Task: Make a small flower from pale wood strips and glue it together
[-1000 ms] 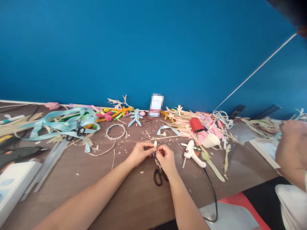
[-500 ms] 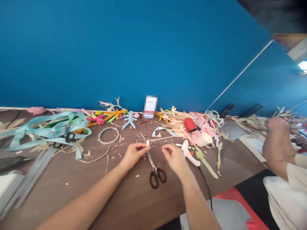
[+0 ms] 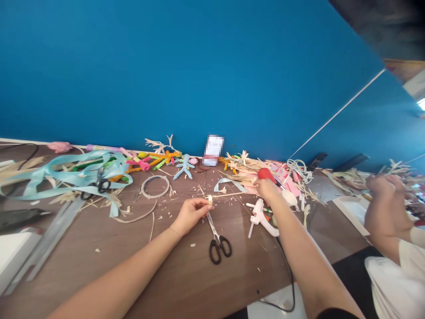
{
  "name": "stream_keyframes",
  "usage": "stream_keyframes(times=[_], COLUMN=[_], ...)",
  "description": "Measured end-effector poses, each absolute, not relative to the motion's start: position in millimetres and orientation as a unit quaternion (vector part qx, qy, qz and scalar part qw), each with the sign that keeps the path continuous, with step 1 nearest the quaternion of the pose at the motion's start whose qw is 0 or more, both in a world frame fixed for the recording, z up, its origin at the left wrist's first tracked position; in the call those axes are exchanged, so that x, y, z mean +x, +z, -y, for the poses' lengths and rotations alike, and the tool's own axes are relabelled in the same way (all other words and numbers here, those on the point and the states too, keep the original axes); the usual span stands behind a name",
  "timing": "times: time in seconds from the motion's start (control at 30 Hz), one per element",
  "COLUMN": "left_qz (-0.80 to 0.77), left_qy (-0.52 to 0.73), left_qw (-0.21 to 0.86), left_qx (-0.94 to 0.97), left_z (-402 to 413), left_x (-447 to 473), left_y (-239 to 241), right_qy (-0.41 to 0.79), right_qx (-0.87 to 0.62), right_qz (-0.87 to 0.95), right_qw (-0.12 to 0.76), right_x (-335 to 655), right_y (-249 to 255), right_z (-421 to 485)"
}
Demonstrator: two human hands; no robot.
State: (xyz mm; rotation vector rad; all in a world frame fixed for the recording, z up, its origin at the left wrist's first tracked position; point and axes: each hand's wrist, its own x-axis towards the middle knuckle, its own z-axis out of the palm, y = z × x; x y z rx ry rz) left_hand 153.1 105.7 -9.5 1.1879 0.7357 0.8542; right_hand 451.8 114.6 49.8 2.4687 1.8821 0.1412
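Observation:
My left hand point(image 3: 191, 215) pinches a small cream-coloured piece point(image 3: 210, 200) between thumb and fingertips. A thin straw-like strip point(image 3: 227, 194) lies just beyond it. Below these fingertips rest scissors with black handles point(image 3: 215, 241), their blades pointing away from me. My right hand point(image 3: 266, 190) reaches over the pile of strips and pink paper, close against a red roll point(image 3: 266, 174); its fingertips are partly hidden, so any hold is unclear. Under the right forearm lies a white glue gun point(image 3: 259, 212) with a black cord.
Light-blue ribbon point(image 3: 111, 177), a second pair of scissors point(image 3: 96, 188) and a clear ruler point(image 3: 56, 239) lie at left. Near the wall are a coiled cord point(image 3: 155, 187) and a blue fuzzy figure point(image 3: 186, 166). A white cup point(image 3: 289, 198) stands right; another person's hands point(image 3: 381, 188) rest beyond.
My right hand has moved from beside my left hand to the right, up to the red roll. The glue gun has shifted and turned slightly. My left hand keeps its pinch.

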Motion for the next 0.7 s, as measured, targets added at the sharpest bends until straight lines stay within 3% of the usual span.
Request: stream_keyframes(times=[0.27,0.43,0.57,0.7], left_qz=[-0.326,-0.322,-0.322,-0.32], left_qy=[0.381,0.381,0.391,0.391], left_qw=[0.681,0.685,0.705,0.72], left_qx=[0.533,0.531,0.497,0.475], left_z=[-105,-106,-107,-106], left_x=[154,155,155,154], left_y=[-7,-9,-9,-4], right_qy=[0.029,0.017,-0.02,-0.221], right_qx=[0.766,0.759,0.733,0.62], right_qz=[-0.641,-0.65,-0.661,-0.621], right_qw=[0.035,-0.024,-0.162,-0.426], right_x=[449,444,418,369], right_y=[42,48,51,39], right_z=[-129,-128,-117,-100])
